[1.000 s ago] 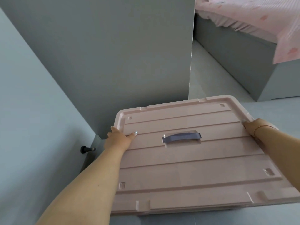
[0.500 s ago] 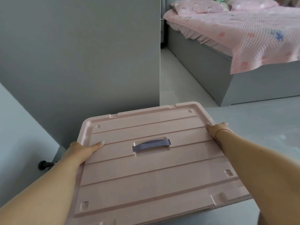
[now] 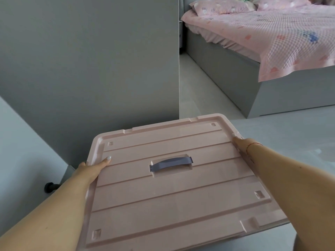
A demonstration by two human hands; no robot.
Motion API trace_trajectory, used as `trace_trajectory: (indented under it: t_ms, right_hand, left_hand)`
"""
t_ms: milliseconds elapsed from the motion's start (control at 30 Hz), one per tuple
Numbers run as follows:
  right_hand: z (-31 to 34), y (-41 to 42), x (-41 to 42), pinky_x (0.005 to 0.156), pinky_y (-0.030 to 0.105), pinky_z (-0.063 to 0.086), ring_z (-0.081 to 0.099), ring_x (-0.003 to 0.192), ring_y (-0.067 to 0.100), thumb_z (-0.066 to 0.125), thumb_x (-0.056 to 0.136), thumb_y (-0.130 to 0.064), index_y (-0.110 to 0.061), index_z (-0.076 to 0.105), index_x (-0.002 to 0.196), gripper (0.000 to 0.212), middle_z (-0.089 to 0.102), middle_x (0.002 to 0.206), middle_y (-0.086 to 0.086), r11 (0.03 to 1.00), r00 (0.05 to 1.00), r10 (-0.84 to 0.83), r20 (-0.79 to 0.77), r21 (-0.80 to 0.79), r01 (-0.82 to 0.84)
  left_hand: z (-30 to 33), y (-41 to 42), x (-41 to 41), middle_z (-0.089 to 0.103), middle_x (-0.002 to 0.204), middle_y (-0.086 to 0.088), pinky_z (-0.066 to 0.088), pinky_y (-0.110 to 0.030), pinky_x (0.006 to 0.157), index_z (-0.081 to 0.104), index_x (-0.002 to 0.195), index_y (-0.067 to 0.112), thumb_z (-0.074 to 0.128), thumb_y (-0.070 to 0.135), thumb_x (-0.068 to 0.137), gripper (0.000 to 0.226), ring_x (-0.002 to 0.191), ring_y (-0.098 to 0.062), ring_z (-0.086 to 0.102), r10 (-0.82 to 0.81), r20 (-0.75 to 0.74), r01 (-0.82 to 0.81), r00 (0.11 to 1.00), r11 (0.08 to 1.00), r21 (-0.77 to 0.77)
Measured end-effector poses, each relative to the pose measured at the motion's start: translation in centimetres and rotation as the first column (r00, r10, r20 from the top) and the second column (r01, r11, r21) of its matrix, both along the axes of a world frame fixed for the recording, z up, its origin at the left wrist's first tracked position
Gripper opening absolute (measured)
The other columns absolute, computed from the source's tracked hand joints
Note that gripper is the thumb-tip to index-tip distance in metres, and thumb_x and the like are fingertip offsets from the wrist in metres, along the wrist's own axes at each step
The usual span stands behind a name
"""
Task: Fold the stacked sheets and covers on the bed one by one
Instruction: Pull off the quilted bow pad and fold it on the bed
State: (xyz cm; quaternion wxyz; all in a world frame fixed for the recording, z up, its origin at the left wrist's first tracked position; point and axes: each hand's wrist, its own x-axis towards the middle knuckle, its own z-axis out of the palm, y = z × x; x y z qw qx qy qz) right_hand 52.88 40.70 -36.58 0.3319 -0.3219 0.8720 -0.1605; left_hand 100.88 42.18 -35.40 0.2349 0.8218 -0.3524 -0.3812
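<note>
1. The left hand (image 3: 92,169) grips the left rim of the pink storage box (image 3: 172,189), thumb laid on the lid.
2. The right hand (image 3: 242,144) grasps the right rim; opposed holds keep the box level.
3. The bed (image 3: 272,37), far right, carries a pink cover; no stacked sheets are visible.

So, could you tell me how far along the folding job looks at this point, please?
No folding shows as done: the bed carries a spread pink cover and pillows, with no folded pile in sight. In hand is a pink storage box, lid on, gripped at its sides by the left hand and right hand. All the folding appears left, and no stacked sheets are visible.
</note>
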Motion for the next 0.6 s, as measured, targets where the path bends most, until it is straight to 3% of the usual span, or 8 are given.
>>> trace_trajectory:
  t_ms: [67,167,267,367,433,500,533,600]
  right_hand:
    - [0.2,0.1,-0.2,0.095,0.037,0.035,0.050,0.110,0.034,0.035,0.095,-0.057,0.002,0.049,0.129,0.070,0.054,0.118,0.018,1.000,1.000,0.003,0.028,-0.005,-0.003]
    - [0.1,0.0,-0.4,0.099,0.039,0.034,0.048,0.121,0.035,0.040,0.093,-0.058,0.001,0.046,0.134,0.073,0.050,0.133,0.020,1.000,0.998,0.010,0.055,-0.002,-0.010]
    - [0.0,-0.1,-0.7,0.106,0.041,0.033,0.046,0.124,0.036,0.044,0.089,-0.062,-0.001,0.044,0.137,0.077,0.047,0.138,0.019,1.000,0.992,-0.013,0.129,0.017,0.010]
    - [0.0,0.0,-1.1,0.104,0.043,0.032,0.042,0.128,0.037,0.049,0.089,-0.060,-0.002,0.036,0.141,0.079,0.041,0.142,0.019,0.999,0.983,-0.042,0.177,0.012,0.040]
    - [-0.1,0.1,-1.2,0.100,0.042,0.035,0.046,0.123,0.037,0.052,0.086,-0.061,-0.002,0.039,0.140,0.081,0.045,0.138,0.019,0.999,0.989,-0.044,0.142,0.014,0.042]
    - [-0.1,0.4,-1.0,0.090,0.038,0.042,0.056,0.102,0.034,0.054,0.077,-0.071,-0.003,0.052,0.129,0.085,0.056,0.116,0.016,0.997,0.996,-0.077,0.041,-0.017,0.078]
    - [-0.3,0.5,-1.0,0.084,0.036,0.046,0.058,0.092,0.032,0.055,0.069,-0.077,-0.005,0.058,0.120,0.089,0.059,0.103,0.015,0.993,0.993,-0.115,-0.039,-0.036,0.113]
    - [-0.4,0.9,-0.7,0.081,0.035,0.048,0.059,0.093,0.032,0.057,0.058,-0.082,-0.006,0.059,0.110,0.092,0.060,0.099,0.014,0.979,0.963,-0.198,-0.183,-0.091,0.184]
  left_hand:
    - [0.1,0.1,-0.1,0.044,0.145,-0.015,0.039,-0.051,0.106,0.032,0.146,0.006,0.081,0.073,0.047,0.129,0.127,-0.040,0.046,0.034,-0.040,-0.034,0.999,0.999,0.006]
    - [0.0,-0.1,-0.1,0.043,0.146,-0.017,0.036,-0.050,0.109,0.036,0.143,0.002,0.082,0.064,0.054,0.118,0.130,-0.039,0.043,0.054,-0.123,-0.057,0.991,0.998,-0.018]
    - [0.3,-0.2,-0.5,0.032,0.154,-0.016,0.028,-0.049,0.114,0.025,0.149,0.002,0.080,0.056,0.065,0.114,0.139,-0.037,0.033,0.054,-0.171,-0.056,0.984,0.998,-0.009]
    - [1.9,0.3,-1.8,0.016,0.160,-0.015,0.015,-0.044,0.118,0.016,0.152,0.002,0.069,0.043,0.085,0.095,0.147,-0.031,0.018,-0.024,-0.256,0.021,0.966,1.000,-0.015]
    - [4.5,1.8,-3.8,0.015,0.160,-0.015,0.013,-0.042,0.118,0.016,0.152,0.002,0.065,0.038,0.089,0.087,0.147,-0.029,0.015,-0.058,-0.259,0.054,0.964,0.998,-0.022]
    - [2.6,0.6,-2.3,0.017,0.159,-0.016,0.015,-0.042,0.117,0.016,0.151,0.001,0.067,0.040,0.087,0.091,0.146,-0.031,0.018,-0.006,-0.220,0.009,0.975,1.000,0.011]
    - [1.5,0.1,-1.5,0.019,0.159,-0.015,0.018,-0.044,0.117,0.016,0.151,0.001,0.072,0.047,0.080,0.101,0.145,-0.032,0.021,0.046,-0.183,-0.042,0.982,0.999,0.029]
    - [1.1,0.2,-1.1,0.033,0.153,-0.016,0.030,-0.049,0.113,0.024,0.149,0.003,0.077,0.071,0.055,0.128,0.138,-0.038,0.033,0.098,-0.069,-0.094,0.993,0.994,0.063]
